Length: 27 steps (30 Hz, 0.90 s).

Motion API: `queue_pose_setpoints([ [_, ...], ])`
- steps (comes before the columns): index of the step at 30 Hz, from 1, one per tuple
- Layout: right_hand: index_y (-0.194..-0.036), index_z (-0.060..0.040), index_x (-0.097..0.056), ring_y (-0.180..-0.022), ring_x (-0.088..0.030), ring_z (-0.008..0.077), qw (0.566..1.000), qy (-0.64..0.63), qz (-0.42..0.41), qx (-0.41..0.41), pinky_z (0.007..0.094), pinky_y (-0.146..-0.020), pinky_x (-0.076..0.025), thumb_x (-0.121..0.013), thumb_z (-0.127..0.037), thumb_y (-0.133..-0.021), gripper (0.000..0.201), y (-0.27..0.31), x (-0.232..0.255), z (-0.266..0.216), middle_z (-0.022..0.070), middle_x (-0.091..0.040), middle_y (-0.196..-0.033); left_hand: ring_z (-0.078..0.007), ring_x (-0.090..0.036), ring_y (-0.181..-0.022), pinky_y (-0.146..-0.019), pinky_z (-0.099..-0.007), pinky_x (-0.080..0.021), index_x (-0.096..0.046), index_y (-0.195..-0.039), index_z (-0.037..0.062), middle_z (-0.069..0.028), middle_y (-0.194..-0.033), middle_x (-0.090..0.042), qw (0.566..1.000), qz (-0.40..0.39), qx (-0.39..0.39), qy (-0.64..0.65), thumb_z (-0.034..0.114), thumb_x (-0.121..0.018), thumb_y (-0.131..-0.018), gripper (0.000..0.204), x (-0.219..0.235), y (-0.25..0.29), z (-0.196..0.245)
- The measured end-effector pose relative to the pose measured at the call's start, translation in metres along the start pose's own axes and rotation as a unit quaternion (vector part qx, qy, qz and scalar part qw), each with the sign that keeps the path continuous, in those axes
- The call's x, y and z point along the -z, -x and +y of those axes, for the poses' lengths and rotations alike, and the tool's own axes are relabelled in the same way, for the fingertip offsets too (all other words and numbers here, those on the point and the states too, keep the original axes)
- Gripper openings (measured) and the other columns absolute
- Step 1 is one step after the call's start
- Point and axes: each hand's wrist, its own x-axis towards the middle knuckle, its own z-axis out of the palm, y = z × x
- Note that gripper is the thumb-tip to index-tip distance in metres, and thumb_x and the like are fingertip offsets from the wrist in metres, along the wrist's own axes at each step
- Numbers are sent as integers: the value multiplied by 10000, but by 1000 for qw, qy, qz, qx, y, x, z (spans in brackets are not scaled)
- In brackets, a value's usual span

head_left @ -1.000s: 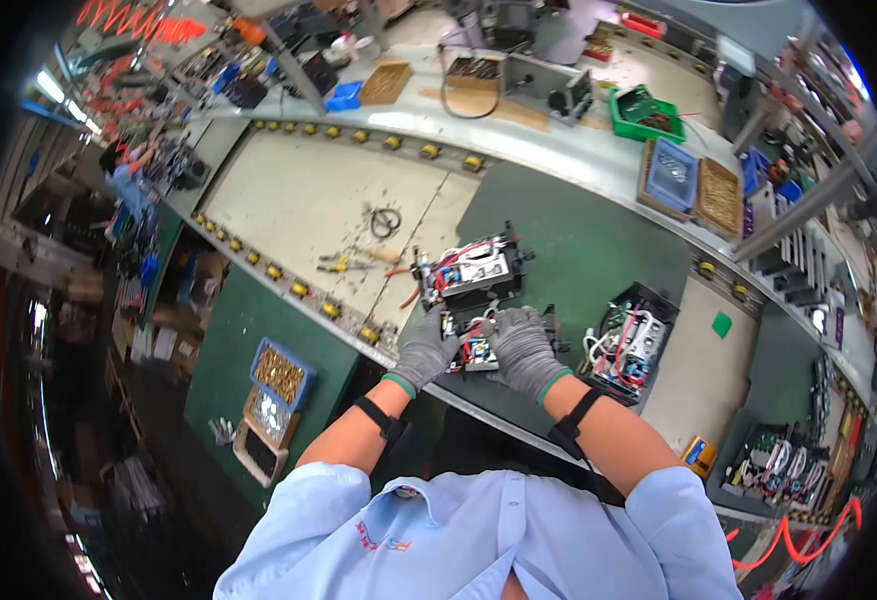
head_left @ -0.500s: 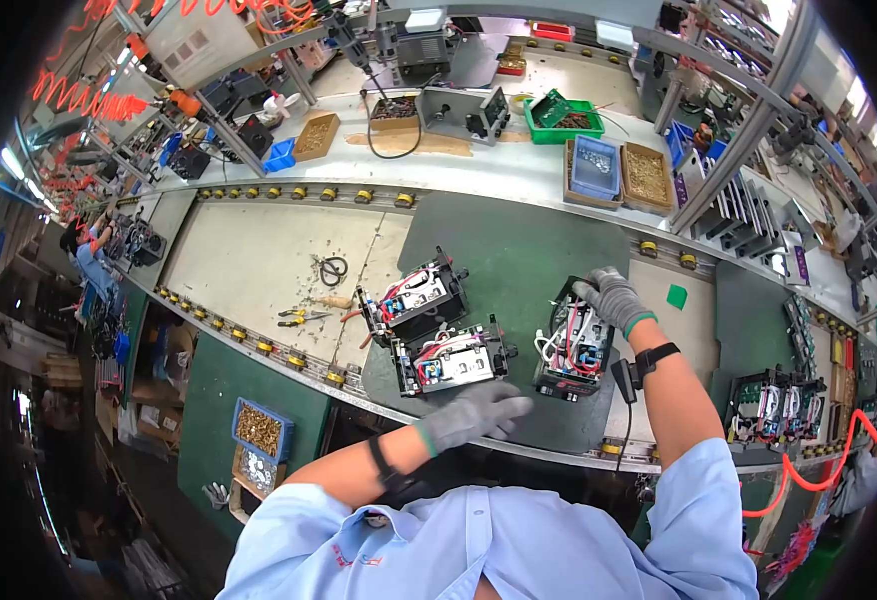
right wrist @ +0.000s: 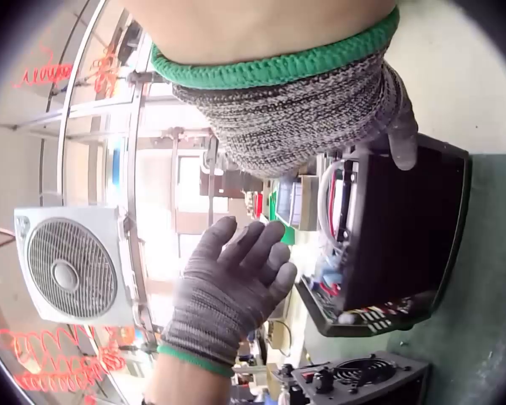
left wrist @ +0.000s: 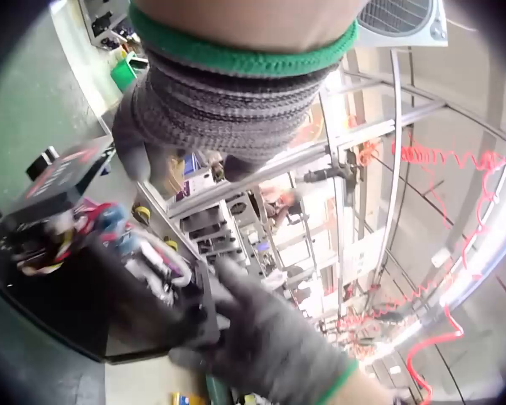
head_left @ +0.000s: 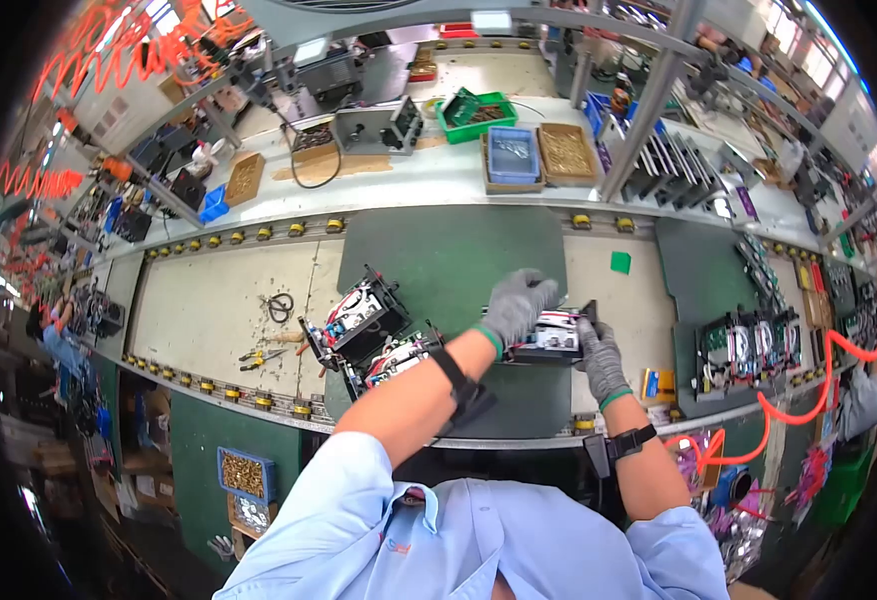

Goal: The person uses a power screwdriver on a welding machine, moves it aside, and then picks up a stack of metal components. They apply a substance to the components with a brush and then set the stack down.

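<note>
A black-cased electronic unit (head_left: 549, 352), uncovered, with white and red wires, lies across the green board in front of me. My right hand (head_left: 604, 362), in a grey knit glove, grips its right end; in the right wrist view the thumb (right wrist: 402, 145) lies over the black case (right wrist: 405, 228). My gloved left hand (head_left: 521, 305) hovers at the unit's far left side. Seen from the right wrist, the left hand's fingers (right wrist: 251, 245) are loosely bent, with nothing in them. Two similar units (head_left: 367, 318) stand close together to the left, partly behind my left forearm.
Pliers (head_left: 261, 358) and a black cable loop (head_left: 280, 307) lie on the pale surface at left. Parts bins, including a blue one (head_left: 513, 155), line the back shelf. More units (head_left: 749, 355) stand on another green board at right. A blue tray of brass parts (head_left: 246, 474) is front left.
Both hands have left the middle unit and moved right. The right hand has taken hold of the right-hand unit, now turned crosswise. The left hand has come over beside it.
</note>
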Motion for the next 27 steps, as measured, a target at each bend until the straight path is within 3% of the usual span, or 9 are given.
queue_pose_setpoints([
  [2, -1322, 4, -549, -990, -663, 318, 999, -52, -5, 4, 414, -944, -505, -658, -539, -925, 681, 9, 9, 1, 190, -680, -1095, -410, -614, -1144, -1010, -447, -489, -652, -1178, -45, -237, -1190, -652, 986, -118, 81, 83, 505, -720, -832, 653, 7, -30, 16],
  [5, -1331, -3, -543, -1068, -606, 329, 987, 104, 101, 72, 416, -978, -490, -728, -474, -868, 685, 27, 24, 17, 203, -620, -1196, -402, -562, -1247, -1058, -443, -461, -594, -1285, -52, -270, -1314, -593, 997, -69, 33, 29, 503, -725, -829, 730, 47, -29, 27],
  [7, -1362, -16, -526, -1193, -543, 365, 910, 251, 140, 300, 431, -1001, -482, -793, -425, -776, 763, 56, 33, -6, 233, -534, -1333, -402, -552, -1271, -1074, -442, -453, -528, -1356, -54, -287, -1362, -556, 994, -74, 49, -62, 505, -734, -828, 796, 57, -26, 3],
  [9, -1386, -33, -514, -1278, -497, 386, 907, 298, 68, 290, 467, -1074, -428, -838, -430, -701, 856, 60, 21, -28, 219, -513, -1364, -403, -542, -1294, -1090, -440, -445, -461, -1428, -56, -304, -1410, -520, 983, -78, 72, -152, 507, -742, -826, 870, 47, -9, -25],
  [11, -1386, -42, -503, -1326, -462, 378, 806, 417, 5, 420, 495, -1152, -332, -853, -468, -674, 901, 51, -1, -40, 194, -497, -1380, -394, -512, -1338, -1118, -436, -422, -314, -1526, -49, -323, -1461, -466, 965, -181, 89, -165, 517, -770, -816, 1016, 37, 1, -47],
  [14, -1383, -51, -493, -1344, -444, 361, 726, 513, -66, 454, 512, -1185, -263, -851, -486, -674, 906, 23, -32, -48, 172, -509, -1375, -394, -453, -1397, -1179, -419, -354, -260, -1560, -22, -303, -1484, -460, 971, -203, 95, -81, 544, -793, -815, 1077, 30, 6, -62],
  [17, -1388, -54, -478, -1353, -444, 349, 714, 550, -136, 411, 516, -1182, -273, -833, -491, -697, 891, 0, -47, -52, 175, -501, -1396, -347, -481, -1373, -1154, -392, -374, -239, -1570, -24, -275, -1460, -491, 969, -226, 98, 12, 525, -797, -827, 1079, 24, 2, -79],
  [21, -1317, -73, -521, -1256, -505, 298, 715, 529, -87, 449, 481, -1136, -324, -842, -462, -660, 828, -3, -53, -45, 125, -552, -1313, -261, -586, -1207, -1059, -350, -440, -222, -1579, -16, -223, -1308, -592, 970, -221, 102, -24, 355, -796, -844, 1003, 6, -2, -95],
  [27, -1332, -58, -516, -1250, -521, 329, 713, 568, -137, 387, 502, -1143, -329, -809, -538, -702, 845, -8, -50, -62, 149, -553, -1326, -394, -625, -1155, -1003, -421, -492, -254, -1538, -47, -304, -1269, -595, 963, -209, 145, -91, 217, -749, -821, 910, -3, -9, -67],
])
